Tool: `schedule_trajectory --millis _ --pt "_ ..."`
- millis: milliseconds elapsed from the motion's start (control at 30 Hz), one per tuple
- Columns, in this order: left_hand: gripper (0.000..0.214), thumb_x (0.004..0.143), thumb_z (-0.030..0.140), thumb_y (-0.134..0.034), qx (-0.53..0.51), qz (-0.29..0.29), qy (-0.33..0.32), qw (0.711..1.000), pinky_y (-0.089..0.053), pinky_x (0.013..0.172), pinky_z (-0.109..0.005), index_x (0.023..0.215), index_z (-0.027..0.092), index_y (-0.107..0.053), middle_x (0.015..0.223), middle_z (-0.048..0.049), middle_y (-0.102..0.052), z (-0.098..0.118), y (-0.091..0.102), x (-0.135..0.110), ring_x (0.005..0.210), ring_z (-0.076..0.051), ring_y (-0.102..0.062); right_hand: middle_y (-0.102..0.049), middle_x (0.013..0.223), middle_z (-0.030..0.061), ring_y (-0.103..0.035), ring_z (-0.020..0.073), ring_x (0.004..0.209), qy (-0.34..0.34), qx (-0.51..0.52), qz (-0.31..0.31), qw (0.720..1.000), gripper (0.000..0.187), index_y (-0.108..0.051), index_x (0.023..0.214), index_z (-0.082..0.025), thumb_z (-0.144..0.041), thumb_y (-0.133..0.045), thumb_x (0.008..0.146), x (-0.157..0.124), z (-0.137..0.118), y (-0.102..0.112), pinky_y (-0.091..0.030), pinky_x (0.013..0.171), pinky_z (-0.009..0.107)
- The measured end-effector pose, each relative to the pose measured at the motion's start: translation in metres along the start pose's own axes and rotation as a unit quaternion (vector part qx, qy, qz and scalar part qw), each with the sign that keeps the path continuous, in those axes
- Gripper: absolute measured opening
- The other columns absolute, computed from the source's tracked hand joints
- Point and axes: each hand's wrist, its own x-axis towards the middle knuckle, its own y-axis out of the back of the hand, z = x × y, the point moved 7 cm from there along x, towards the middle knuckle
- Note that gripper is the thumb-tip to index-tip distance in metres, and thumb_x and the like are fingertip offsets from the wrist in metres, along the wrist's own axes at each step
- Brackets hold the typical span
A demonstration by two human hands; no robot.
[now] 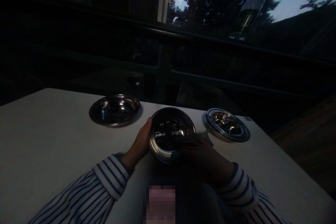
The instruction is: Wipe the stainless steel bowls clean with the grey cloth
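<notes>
A shiny metal bowl (170,122) is tilted toward me at the middle of the white table. My left hand (140,141) grips its left rim, with the thumb showing along the edge and the other fingers hidden behind. Over the bowl's lower right side lies my right hand (199,155), closed on a dark greyish cloth (207,136) whose corner sticks out to the right. The fingers of that hand are dim and partly lost in shadow. Both my sleeves are striped.
On the white table (65,140), a wide metal bowl (115,110) stands at the back left. Several stacked metal dishes (228,125) stand at the right. Behind the table runs a dark railing (183,36), with a clear bottle (249,10) on it, tilted in view.
</notes>
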Motion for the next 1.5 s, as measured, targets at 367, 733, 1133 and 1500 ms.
schedule_trajectory --millis 367,733,1133,1500 --pt "0.057 0.077 0.06 -0.043 0.06 -0.034 0.028 0.997 -0.034 0.099 -0.037 0.108 0.017 -0.063 0.111 -0.0101 -0.066 0.001 -0.011 0.0 0.112 -0.025 -0.053 -0.065 0.096 0.0042 -0.06 0.0177 0.089 -0.086 0.424 0.232 0.871 0.029 -0.057 0.106 -0.018 -0.035 -0.039 0.09 -0.003 0.029 0.053 -0.049 0.077 0.029" --pt "0.054 0.066 0.054 -0.06 0.368 0.076 -0.094 0.922 -0.033 0.095 -0.044 0.101 0.014 -0.066 0.108 -0.0174 -0.064 0.042 0.003 -0.01 0.106 -0.034 -0.054 -0.065 0.103 0.0099 -0.063 0.0195 0.092 -0.083 0.461 0.301 0.831 0.039 -0.048 0.123 -0.021 -0.029 -0.023 0.094 -0.002 0.041 0.047 -0.052 0.078 0.037" --pt "0.06 0.056 0.021 -0.076 0.065 -0.118 0.054 0.989 -0.047 0.083 -0.038 0.112 0.012 -0.054 0.089 -0.0116 -0.071 0.039 -0.054 -0.033 0.086 -0.025 -0.066 -0.065 0.104 0.0053 -0.053 0.0218 0.11 -0.071 0.34 0.349 0.87 0.036 -0.058 0.112 -0.026 -0.035 -0.031 0.091 -0.01 0.024 0.065 -0.041 0.096 0.041" --pt "0.038 0.064 0.036 -0.069 0.085 -0.027 0.04 0.995 -0.048 0.049 -0.027 0.093 0.017 -0.054 0.072 -0.0014 -0.066 0.034 -0.046 -0.038 0.06 -0.018 -0.064 -0.047 0.131 0.0068 -0.04 0.018 0.123 -0.055 0.312 0.323 0.892 0.04 -0.034 0.133 -0.021 -0.027 -0.028 0.094 0.0 0.001 0.048 -0.037 0.1 0.034"
